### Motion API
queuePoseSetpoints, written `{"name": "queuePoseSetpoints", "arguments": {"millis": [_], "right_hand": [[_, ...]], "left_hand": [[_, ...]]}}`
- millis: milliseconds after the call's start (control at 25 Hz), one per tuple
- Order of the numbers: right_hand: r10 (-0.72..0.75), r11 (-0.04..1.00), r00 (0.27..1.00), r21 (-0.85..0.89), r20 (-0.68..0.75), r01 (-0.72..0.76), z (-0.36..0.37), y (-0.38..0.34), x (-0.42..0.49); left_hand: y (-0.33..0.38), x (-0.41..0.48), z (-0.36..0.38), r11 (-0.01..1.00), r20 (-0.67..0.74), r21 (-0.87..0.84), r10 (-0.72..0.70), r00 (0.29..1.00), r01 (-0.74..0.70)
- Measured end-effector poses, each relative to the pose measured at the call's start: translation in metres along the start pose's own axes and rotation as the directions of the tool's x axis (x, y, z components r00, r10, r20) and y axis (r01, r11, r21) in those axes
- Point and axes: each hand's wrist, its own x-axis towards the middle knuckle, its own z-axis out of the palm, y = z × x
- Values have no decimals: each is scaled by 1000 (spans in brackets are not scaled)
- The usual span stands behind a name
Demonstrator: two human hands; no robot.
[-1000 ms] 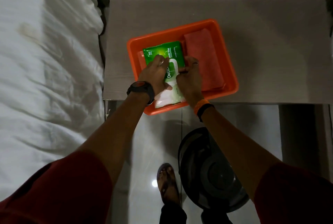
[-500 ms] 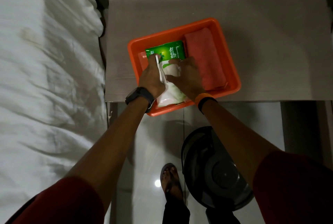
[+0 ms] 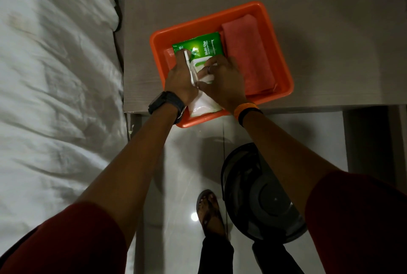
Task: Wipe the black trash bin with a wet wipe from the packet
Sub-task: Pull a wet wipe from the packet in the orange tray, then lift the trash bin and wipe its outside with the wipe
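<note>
Green wipe packet [image 3: 199, 50] lies in left part of orange tray [image 3: 279, 48] at tabletop [image 3: 330, 31] front edge. Left hand [image 3: 179, 77] pinches raised white flap [image 3: 189, 66] of packet. Right hand [image 3: 222, 79] curled, fingertips at flap opening; wipe grip unclear. Black trash bin [image 3: 262, 198] on floor [image 3: 187, 163] below front edge, under right forearm.

dark red short sleeves [image 3: 72, 243] on both arms, chunky black watch [image 3: 166, 104] just behind the left hand [image 3: 180, 78], orange band with a black one [image 3: 247, 109] behind the right hand [image 3: 222, 79], ring [image 3: 208, 69] on a right finger, dark trousers [image 3: 214, 256], sandal [image 3: 209, 212] on one foot
</note>
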Motion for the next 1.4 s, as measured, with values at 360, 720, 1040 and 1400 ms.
{"name": "queuePoseSetpoints", "arguments": {"millis": [360, 720, 1040, 1400], "right_hand": [[599, 484, 796, 833, -91, -269, -65, 4, -26], [365, -137, 892, 963, 267, -232, -120, 22, -122], [464, -244, 832, 947, 304, -211, -135, 92, -236], [706, 108, 680, 918, 199, -381, -125, 248, -344]], "left_hand": [[5, -22, 11, 894, 165, 390, 166, 972, -219], [35, -22, 20, 636, 278, 744, -16, 960, -205], [82, -45, 48, 525, 297, 814, -6, 955, -250], [136, -173, 282, 582, 790, 248, 342, 510, -774]]}}
